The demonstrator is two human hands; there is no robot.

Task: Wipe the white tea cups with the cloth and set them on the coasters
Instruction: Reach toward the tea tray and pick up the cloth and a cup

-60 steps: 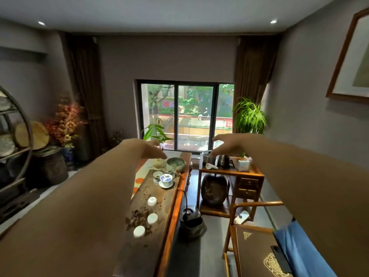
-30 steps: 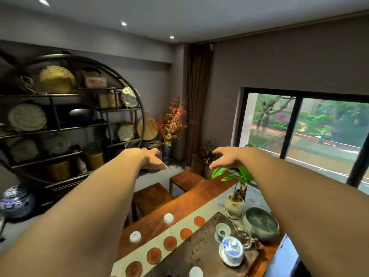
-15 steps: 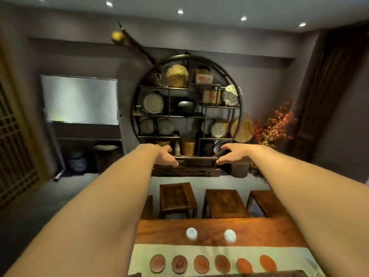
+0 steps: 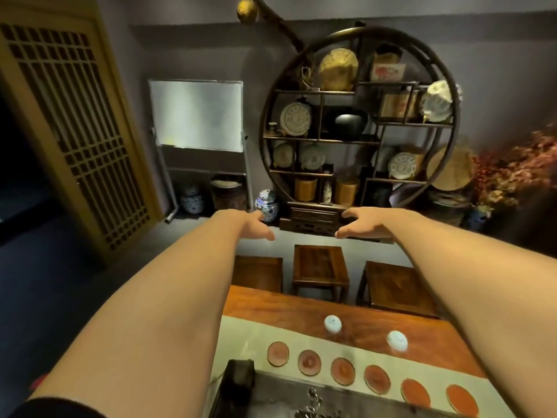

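Two white tea cups stand upside down on the wooden table: one (image 4: 332, 323) near the middle, another (image 4: 397, 340) to its right. Several round reddish coasters (image 4: 342, 371) lie in a row on a pale runner (image 4: 241, 336) nearer to me, all bare. My left hand (image 4: 255, 225) and my right hand (image 4: 363, 224) are stretched out level in front of me, high above the table, fingers apart, holding nothing. No cloth is in view.
Three dark wooden stools (image 4: 320, 268) stand behind the table (image 4: 271, 306). A round display shelf (image 4: 358, 119) with plates and jars fills the back wall, a whiteboard (image 4: 197, 116) beside it. A dark tea tray (image 4: 271, 399) lies at the near edge.
My view has swung from the window end round to the shelf wall and tilted a little lower. Both arms stayed stretched out in front with empty hands.
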